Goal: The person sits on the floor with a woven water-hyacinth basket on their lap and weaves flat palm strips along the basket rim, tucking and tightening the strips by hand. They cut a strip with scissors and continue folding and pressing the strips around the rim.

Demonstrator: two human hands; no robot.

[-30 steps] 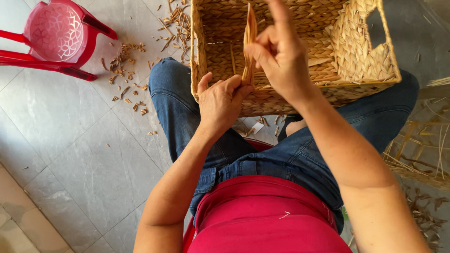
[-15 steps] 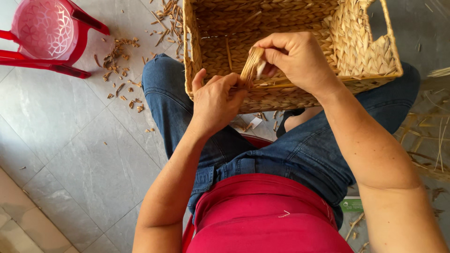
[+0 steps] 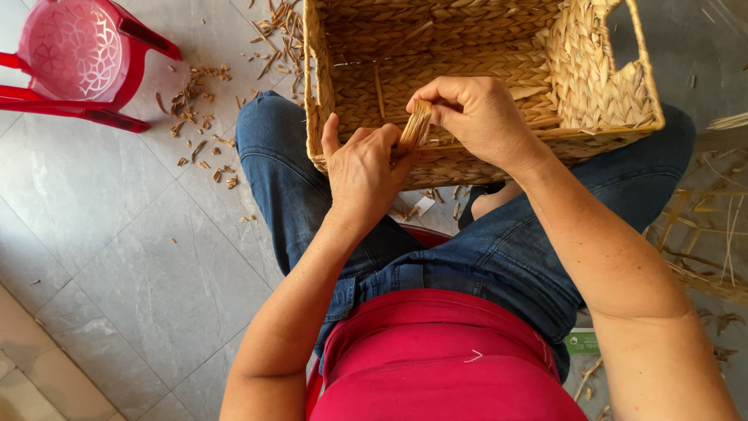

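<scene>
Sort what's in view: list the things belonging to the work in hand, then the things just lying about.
In hand:
woven basket
straw strand, pinched by right hand
left hand on the near wall

Lying about:
red plastic chair
straw clippings on the floor
loose straw pile

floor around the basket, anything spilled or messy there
Yes. Small brown straw scraps lie scattered over the grey tile floor left of the woven basket, near the red plastic chair. Loose straw strands also sprawl on the right.

One woven basket (image 3: 592,86), one red stool (image 3: 74,58), two hands.
</scene>
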